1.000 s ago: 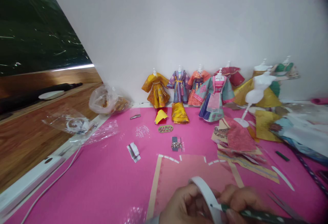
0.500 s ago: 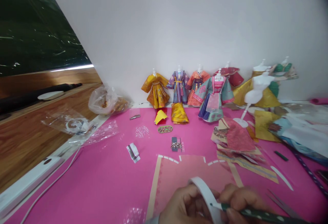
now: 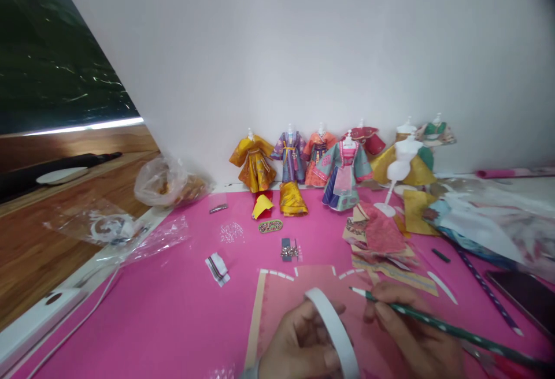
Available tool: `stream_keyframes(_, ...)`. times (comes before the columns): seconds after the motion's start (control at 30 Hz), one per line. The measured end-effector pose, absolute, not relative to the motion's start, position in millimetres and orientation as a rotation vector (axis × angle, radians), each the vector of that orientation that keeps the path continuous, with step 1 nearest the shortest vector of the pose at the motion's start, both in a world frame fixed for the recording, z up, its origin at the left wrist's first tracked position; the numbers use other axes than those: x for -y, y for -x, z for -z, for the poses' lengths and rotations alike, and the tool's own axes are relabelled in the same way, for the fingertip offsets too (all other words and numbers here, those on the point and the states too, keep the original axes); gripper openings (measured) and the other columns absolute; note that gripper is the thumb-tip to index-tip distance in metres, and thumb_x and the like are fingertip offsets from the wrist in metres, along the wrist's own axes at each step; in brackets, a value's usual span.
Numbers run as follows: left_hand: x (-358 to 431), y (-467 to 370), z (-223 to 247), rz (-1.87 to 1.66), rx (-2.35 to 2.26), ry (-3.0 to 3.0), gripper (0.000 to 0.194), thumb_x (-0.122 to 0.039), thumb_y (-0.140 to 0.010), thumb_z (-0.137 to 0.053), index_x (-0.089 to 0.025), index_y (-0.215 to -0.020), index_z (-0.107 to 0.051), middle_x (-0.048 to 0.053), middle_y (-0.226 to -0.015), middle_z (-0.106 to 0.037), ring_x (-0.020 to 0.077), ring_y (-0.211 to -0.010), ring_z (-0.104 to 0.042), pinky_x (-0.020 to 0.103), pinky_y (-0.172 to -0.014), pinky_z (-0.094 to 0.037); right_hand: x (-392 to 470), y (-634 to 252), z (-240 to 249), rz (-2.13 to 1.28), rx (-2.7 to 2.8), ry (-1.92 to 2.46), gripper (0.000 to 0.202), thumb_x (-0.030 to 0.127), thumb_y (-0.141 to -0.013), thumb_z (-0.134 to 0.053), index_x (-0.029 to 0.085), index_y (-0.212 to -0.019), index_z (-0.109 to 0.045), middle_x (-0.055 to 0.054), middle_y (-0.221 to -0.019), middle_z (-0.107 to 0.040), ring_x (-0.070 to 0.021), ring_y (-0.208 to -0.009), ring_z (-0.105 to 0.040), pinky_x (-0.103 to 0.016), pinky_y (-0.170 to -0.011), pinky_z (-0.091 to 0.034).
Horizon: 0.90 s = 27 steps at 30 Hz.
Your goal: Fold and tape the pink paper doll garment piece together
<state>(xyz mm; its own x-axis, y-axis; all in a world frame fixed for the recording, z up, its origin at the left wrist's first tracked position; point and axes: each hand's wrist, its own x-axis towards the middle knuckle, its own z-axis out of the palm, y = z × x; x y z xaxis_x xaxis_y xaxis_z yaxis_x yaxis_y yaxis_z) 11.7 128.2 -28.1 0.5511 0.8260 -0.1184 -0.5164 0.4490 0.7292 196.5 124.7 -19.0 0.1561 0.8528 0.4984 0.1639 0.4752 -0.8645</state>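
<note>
The tape roll (image 3: 332, 327) is standing on edge over the pink paper sheet (image 3: 303, 292), and the left hand (image 3: 299, 347) is closing its fingers around the roll's left side and lower rim, thumb lying across the front. The roll is therefore sitting at the right edge of that hand, touching it, with its open ring facing toward the right hand. Just beside it, the right hand (image 3: 411, 333) is pinching a green dotted pencil (image 3: 437, 327) in a writing grip, the white tip (image 3: 353, 290) pointing left and hovering near the top of the roll, apart from it as far as the view is showing.

Risks, going left to right: the loose white cable (image 3: 78, 321) and the crinkled plastic bags (image 3: 125, 229) are lying well apart and are probably posing no threat. The paper sheet is looking light and unweighted, so a tug from sticky tape could be lifting or creasing it. The roll is being held on a thin rim, so it may be slipping or rolling if the grip loosens. The pencil tip could be marking or tearing the sheet if pressed hard. The long pencil shaft is reaching toward the scissors (image 3: 494, 361) and the dark phone (image 3: 524, 298), and could be knocking them.
</note>
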Motion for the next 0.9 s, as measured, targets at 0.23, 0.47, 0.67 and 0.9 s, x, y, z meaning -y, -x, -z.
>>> stream_keyframes(0.23,-133.7,-9.6,41.3,-0.945,-0.467,-0.712,0.053,-0.026,-0.058,-0.089,-0.020,-0.107,-0.070,0.004,-0.079,-0.066,0.0126,-0.067,-0.059,0.025,-0.064,-0.044,-121.5,-187.6,3.7,-0.498,1.498,1.101,0.019,0.030,-0.091,-0.052,0.029,-0.105,-0.065,-0.003,-0.094,-0.073,-0.0183,-0.084,-0.069,-0.026,-0.074,-0.056)
stream_keyframes(0.47,-140.4,-8.1,54.4,-0.937,-0.391,-0.722,0.053,-0.028,-0.064,-0.085,-0.022,-0.113,-0.067,0.006,-0.084,-0.066,0.0146,-0.067,-0.061,0.028,-0.065,-0.047,-123.8,-221.8,-4.2,-0.074,2.035,1.321,0.021,0.025,-0.094,-0.040,0.024,-0.102,-0.060,-0.005,-0.090,-0.071,-0.0195,-0.082,-0.068,-0.029,-0.071,-0.055)
stream_keyframes(0.67,-133.7,-7.7,42.4,-0.942,-0.442,-0.679,0.054,-0.027,-0.064,-0.085,-0.020,-0.113,-0.065,0.006,-0.085,-0.066,0.0214,-0.083,-0.065,0.030,-0.071,-0.044,-157.3,-320.6,4.4,0.133,2.219,1.482,0.022,0.012,-0.087,-0.045,0.022,-0.092,-0.065,-0.008,-0.087,-0.068,-0.0247,-0.082,-0.061,-0.039,-0.075,-0.047)
stream_keyframes(0.9,-132.9,-10.6,40.1,-0.954,-0.453,-0.699,0.054,-0.028,-0.064,-0.084,-0.019,-0.114,-0.065,0.006,-0.090,-0.064,0.0200,-0.078,-0.063,0.029,-0.066,-0.042,-186.0,-384.6,18.7,0.339,2.300,1.516,0.032,-0.001,-0.073,-0.046,0.022,-0.075,-0.068,-0.009,-0.077,-0.068,-0.0239,-0.073,-0.058,-0.038,-0.070,-0.042)
